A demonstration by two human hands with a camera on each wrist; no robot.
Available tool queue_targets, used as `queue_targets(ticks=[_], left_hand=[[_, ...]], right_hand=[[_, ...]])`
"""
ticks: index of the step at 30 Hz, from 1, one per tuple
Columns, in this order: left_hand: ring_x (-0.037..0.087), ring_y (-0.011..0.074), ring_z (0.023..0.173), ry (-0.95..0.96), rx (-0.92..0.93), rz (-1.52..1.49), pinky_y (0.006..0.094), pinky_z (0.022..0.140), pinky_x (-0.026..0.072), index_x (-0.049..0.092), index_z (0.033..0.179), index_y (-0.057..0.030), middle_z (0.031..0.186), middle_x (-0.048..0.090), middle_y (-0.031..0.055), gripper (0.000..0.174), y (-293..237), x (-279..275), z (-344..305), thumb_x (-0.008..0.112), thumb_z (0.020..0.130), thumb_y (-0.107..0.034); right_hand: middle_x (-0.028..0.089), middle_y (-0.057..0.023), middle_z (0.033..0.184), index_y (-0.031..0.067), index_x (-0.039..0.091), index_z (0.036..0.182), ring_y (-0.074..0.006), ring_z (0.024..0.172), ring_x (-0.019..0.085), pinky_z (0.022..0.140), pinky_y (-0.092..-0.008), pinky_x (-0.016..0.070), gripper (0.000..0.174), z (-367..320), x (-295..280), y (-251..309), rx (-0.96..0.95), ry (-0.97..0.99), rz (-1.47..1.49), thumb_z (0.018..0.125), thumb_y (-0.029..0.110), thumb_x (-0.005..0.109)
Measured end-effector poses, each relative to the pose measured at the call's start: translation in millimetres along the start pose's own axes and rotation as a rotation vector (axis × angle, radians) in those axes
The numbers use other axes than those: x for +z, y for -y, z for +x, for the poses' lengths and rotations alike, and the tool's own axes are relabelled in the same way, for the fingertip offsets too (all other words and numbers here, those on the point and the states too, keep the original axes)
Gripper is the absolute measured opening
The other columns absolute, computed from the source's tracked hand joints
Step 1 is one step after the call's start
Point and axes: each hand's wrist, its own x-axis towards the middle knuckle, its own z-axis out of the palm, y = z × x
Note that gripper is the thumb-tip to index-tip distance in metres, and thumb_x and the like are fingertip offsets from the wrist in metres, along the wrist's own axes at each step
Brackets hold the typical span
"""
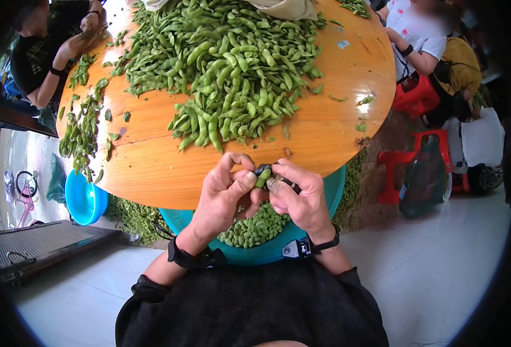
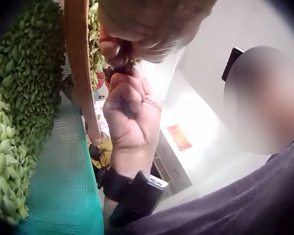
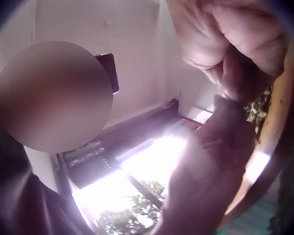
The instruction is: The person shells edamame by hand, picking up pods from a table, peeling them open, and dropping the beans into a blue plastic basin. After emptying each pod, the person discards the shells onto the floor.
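Observation:
A green soybean pod (image 1: 263, 178) is pinched between my two hands, just off the table's near edge. My left hand (image 1: 223, 188) grips one side with thumb and curled fingers. From the other side my right hand (image 1: 304, 199) pinches it, thumb across the pod, with dark bands around its fingers. Below both hands, a teal basin (image 1: 337, 191) holds shelled green beans (image 1: 255, 229). In the left wrist view the right hand (image 2: 130, 115) meets the left at the fingertips; the pod is mostly hidden there.
A large heap of pods (image 1: 226, 63) covers the middle of the round wooden table (image 1: 145, 168). Loose pods (image 1: 82, 130) lie at its left edge, above a blue basin (image 1: 86, 196). People sit at both far sides. A red stool (image 1: 385, 173) stands right.

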Motion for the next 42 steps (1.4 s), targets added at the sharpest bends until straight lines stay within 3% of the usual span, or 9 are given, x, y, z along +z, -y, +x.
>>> queue_targets(ticks=[5,10,16,19,23,28,32,39,42], left_hand=[[0.052,0.0128,0.047,0.159,-0.039,-0.262,0.0222,0.041,0.0335,0.043,0.112,-0.0065,0.069,0.063,0.0063,0.018,4.2,0.9,3.2,0.053,0.103,-0.019],[0.061,0.0137,0.055,0.028,0.121,0.482,0.027,0.045,0.0442,0.048,0.112,-0.0009,0.073,0.067,0.0075,0.023,2.5,8.1,4.2,0.061,0.098,-0.012],[0.064,0.02,0.055,-0.04,0.669,1.208,0.0297,0.052,0.0509,0.053,0.114,0.003,0.069,0.066,0.0116,0.021,16.3,6.0,5.6,0.06,0.095,-0.003],[0.064,0.0251,0.055,-0.008,0.687,1.244,0.0315,0.054,0.052,0.054,0.116,0.0046,0.068,0.066,0.0139,0.021,16.3,5.2,4.7,0.056,0.097,-0.003],[0.062,0.0212,0.053,0.109,0.454,1.196,0.0304,0.054,0.0516,0.053,0.12,0.0056,0.067,0.065,0.0118,0.023,-8.1,4.2,1.8,0.049,0.101,-0.007],[0.059,0.0107,0.062,0.116,-0.065,0.56,0.0261,0.055,0.0492,0.051,0.129,0.0059,0.074,0.061,0.0054,0.036,-8.7,2.0,5.0,0.04,0.107,-0.02],[0.057,0.0112,0.058,0.035,-0.027,0.39,0.027,0.055,0.0469,0.054,0.123,0.0049,0.069,0.06,0.0075,0.029,2.9,11.5,5.7,0.042,0.103,-0.012],[0.059,0.0183,0.067,-0.191,0.323,0.757,0.0342,0.065,0.0495,0.058,0.114,0.0028,0.072,0.06,0.0142,0.027,16.8,26.7,6.6,0.039,0.096,-0.003],[0.048,0.0089,0.065,-0.159,0.22,0.678,0.0243,0.06,0.0433,0.057,0.12,0.0031,0.076,0.054,0.0014,0.033,14.0,25.8,5.1,0.035,0.097,-0.006]], right_hand=[[0.053,-0.0012,0.089,-0.0097,0.061,0.11,-0.0043,0.06,0.051,0.049,-0.0208,0.04,0.018,-1.1,-5.6,1.2,0.046,0.016,0.068,0.095,-0.002,0.057],[0.058,-0.0105,0.082,-0.0077,0.064,0.105,-0.0179,0.064,0.058,0.056,-0.03,0.0459,0.019,0.0,-10.9,8.6,-0.16,0.048,-0.566,0.087,-0.002,0.063],[0.06,-0.0145,0.082,-0.0072,0.065,0.102,-0.0262,0.068,0.061,0.061,-0.0336,0.0482,0.02,-2.2,-7.5,12.3,-0.296,-0.017,-0.787,0.082,-0.004,0.063],[0.06,-0.0146,0.082,-0.0072,0.065,0.1,-0.028,0.068,0.062,0.061,-0.0345,0.0485,0.019,-1.9,-4.9,9.8,-0.351,-0.049,-0.834,0.081,-0.005,0.063],[0.059,-0.0148,0.082,-0.0067,0.065,0.099,-0.0291,0.067,0.062,0.06,-0.0352,0.0486,0.018,-1.2,-9.4,9.5,-0.308,-0.031,-0.798,0.081,-0.005,0.062],[0.055,-0.0149,0.081,-0.0058,0.063,0.1,-0.0332,0.068,0.06,0.059,-0.0376,0.0488,0.018,-3.0,-1.4,3.5,-0.349,-0.103,-0.901,0.082,-0.005,0.062],[0.055,-0.0171,0.084,-0.0047,0.062,0.101,-0.034,0.069,0.059,0.059,-0.0383,0.0468,0.021,-6.2,16.3,-4.3,-0.465,-0.218,-0.996,0.08,-0.007,0.063],[0.055,-0.0181,0.087,-0.0038,0.062,0.102,-0.0368,0.071,0.06,0.059,-0.0397,0.0471,0.025,-5.7,17.7,-7.8,-0.479,-0.259,-1.019,0.077,-0.008,0.064],[0.053,-0.0165,0.085,-0.0037,0.061,0.103,-0.0348,0.069,0.059,0.059,-0.0406,0.048,0.025,-1.9,10.9,-10.0,-0.519,-0.249,-1.01,0.079,-0.009,0.062]])
